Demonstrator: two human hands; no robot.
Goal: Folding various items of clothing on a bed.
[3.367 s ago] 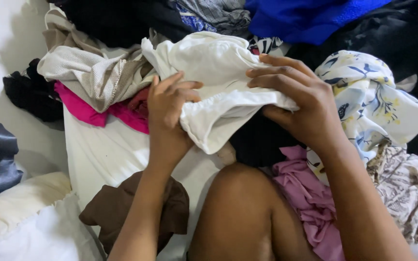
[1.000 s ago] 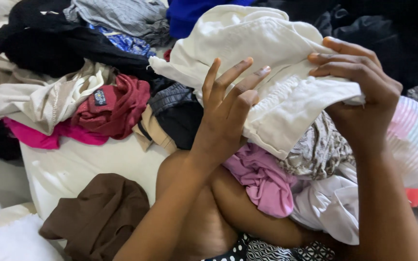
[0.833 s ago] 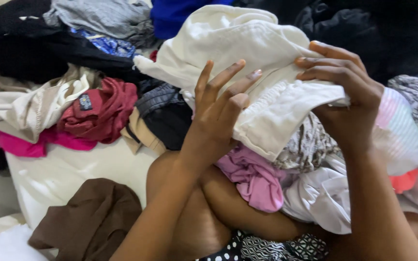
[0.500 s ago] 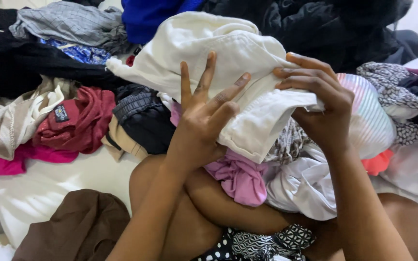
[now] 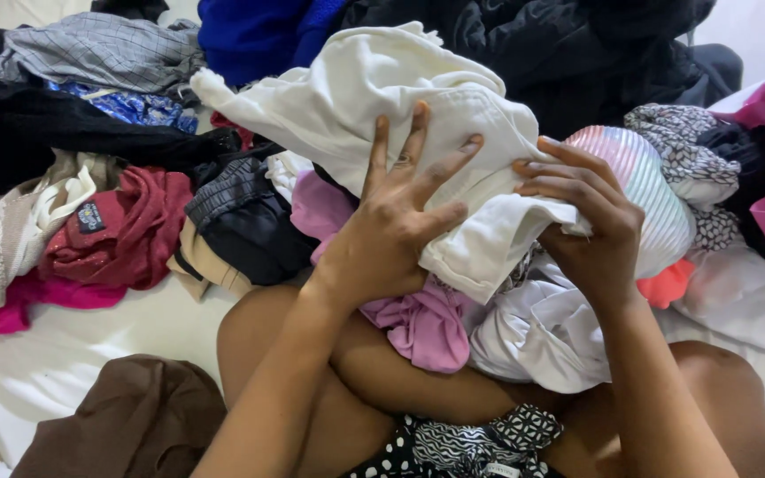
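While both hands work at the cream-white garment (image 5: 374, 97), it sits raised above the person's knees, in front of the clothes heap. Left hand (image 5: 391, 235): fingers spread wide, pressed flat against the cloth's near face, thumb tucked along a fold. Right hand (image 5: 591, 226): fingers curled narrow over a bunched edge of the same garment, pinching it; the palm side is hidden, so how much cloth is gathered inside cannot be told. The garment's kind is hard to make out (too crumpled).

Just below the hands: a mauve-pink cloth (image 5: 422, 323) and a pale lilac-white cloth (image 5: 533, 332), both lying over the legs. A pastel striped piece (image 5: 648, 190) shows behind the right hand, partly covered by it. Left of the hands lie a dark grey-black item (image 5: 245, 221), a maroon garment (image 5: 126, 230) with a small label, and a hot-pink cloth (image 5: 11, 301) under it. A brown garment (image 5: 126, 420) is cut off at the lower edge. Blue fabric (image 5: 254, 35) and black clothing (image 5: 568, 53) at the top run out of view. White bedding (image 5: 73, 345) lies beneath.
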